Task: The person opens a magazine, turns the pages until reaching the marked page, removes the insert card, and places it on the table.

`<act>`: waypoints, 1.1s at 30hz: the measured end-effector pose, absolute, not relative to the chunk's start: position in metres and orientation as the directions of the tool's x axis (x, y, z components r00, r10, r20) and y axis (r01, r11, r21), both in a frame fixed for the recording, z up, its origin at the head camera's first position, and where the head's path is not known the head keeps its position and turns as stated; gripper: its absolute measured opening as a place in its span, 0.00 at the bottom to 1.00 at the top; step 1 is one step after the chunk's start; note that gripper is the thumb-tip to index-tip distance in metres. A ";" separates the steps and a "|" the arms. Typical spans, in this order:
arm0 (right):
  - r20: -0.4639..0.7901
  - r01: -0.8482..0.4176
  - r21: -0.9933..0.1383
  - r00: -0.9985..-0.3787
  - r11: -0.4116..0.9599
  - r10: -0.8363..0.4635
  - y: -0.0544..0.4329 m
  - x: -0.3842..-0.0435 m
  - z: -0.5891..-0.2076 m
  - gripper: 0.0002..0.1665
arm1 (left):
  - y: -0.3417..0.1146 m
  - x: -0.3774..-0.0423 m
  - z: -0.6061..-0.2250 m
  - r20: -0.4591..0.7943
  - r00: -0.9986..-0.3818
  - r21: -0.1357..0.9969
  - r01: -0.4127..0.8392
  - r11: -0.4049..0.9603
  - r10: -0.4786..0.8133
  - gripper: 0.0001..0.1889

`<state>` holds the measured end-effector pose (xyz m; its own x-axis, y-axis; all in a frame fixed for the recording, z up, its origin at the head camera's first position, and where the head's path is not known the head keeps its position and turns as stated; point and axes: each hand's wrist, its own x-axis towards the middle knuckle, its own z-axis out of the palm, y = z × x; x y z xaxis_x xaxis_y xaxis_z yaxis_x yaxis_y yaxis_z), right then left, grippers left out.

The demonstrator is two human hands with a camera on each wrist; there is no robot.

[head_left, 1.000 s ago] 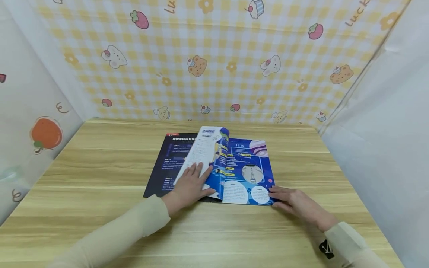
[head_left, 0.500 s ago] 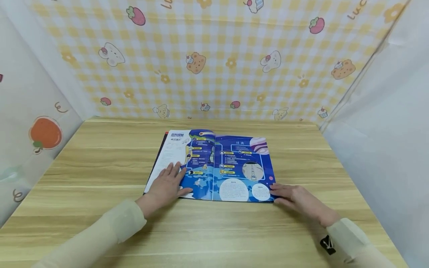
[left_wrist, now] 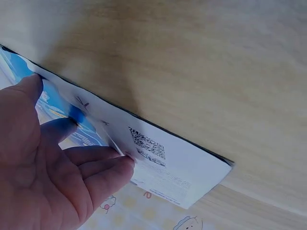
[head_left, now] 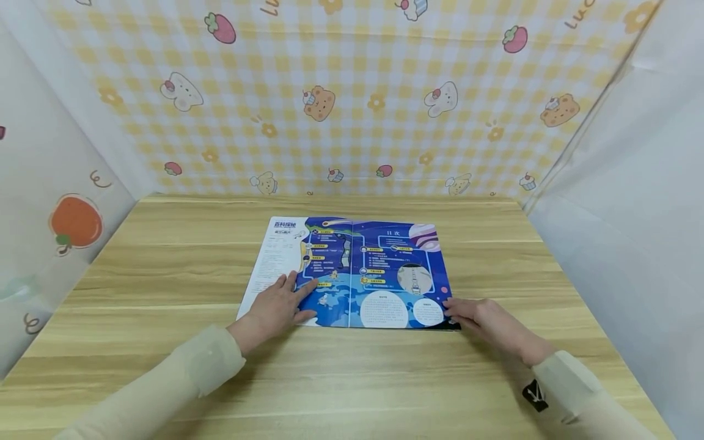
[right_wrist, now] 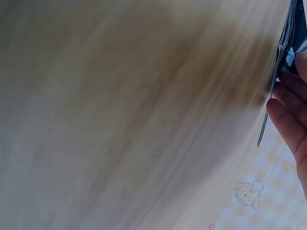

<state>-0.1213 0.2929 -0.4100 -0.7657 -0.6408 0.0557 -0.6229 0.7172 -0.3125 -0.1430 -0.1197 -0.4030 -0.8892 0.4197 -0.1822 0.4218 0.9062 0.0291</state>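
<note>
An open magazine (head_left: pixel 379 244) lies flat on the wooden table, with blue, space-themed pages and a white strip at the far left. My left hand (head_left: pixel 272 305) rests on the lower part of the left page, fingers spread out. In the left wrist view, the left hand (left_wrist: pixel 57 167) touches the page beside a printed QR code (left_wrist: pixel 147 143). My right hand (head_left: pixel 489 321) pinches the lower right corner of the right page, where a black page shows beneath. The right wrist view catches the right hand (right_wrist: pixel 290 117) only at the edge, against the magazine's page edges (right_wrist: pixel 283 43).
The wood-grain table (head_left: pixel 352 379) extends around the magazine on all sides. A yellow checked cloth (head_left: pixel 352 140) with cartoon prints stands behind it. White cloth walls (head_left: pixel 649 183) close in the left and right sides.
The left hand has carried a page over to the left and laid it flat, and now rests on it. At the right corner, the page has come up slightly in the right hand, exposing black beneath.
</note>
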 end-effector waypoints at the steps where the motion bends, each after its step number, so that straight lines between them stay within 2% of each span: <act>1: 0.066 -0.625 -0.310 -0.766 0.717 -0.640 0.293 -0.122 -0.410 0.15 | -0.119 -0.143 -0.403 -0.184 -0.889 0.028 0.421 0.907 0.418 0.34; 11: 0.098 -0.602 -0.329 -0.788 0.728 -0.608 0.289 -0.122 -0.410 0.14 | -0.117 -0.142 -0.398 -0.246 -0.890 0.089 0.374 0.923 0.385 0.34; 20: 0.098 -0.586 -0.340 -0.800 0.736 -0.592 0.292 -0.118 -0.409 0.14 | -0.115 -0.142 -0.396 -0.256 -0.889 0.099 0.367 0.925 0.380 0.34; 26: 0.167 -0.600 -0.317 -0.797 0.734 -0.580 0.291 -0.115 -0.408 0.15 | -0.105 -0.144 -0.392 -0.157 -0.888 0.168 0.408 0.897 0.433 0.34; 33: 0.333 -0.660 -0.238 -0.744 0.712 -0.579 0.289 -0.113 -0.406 0.18 | -0.071 -0.141 -0.387 -0.053 -0.835 0.199 0.529 0.825 0.548 0.36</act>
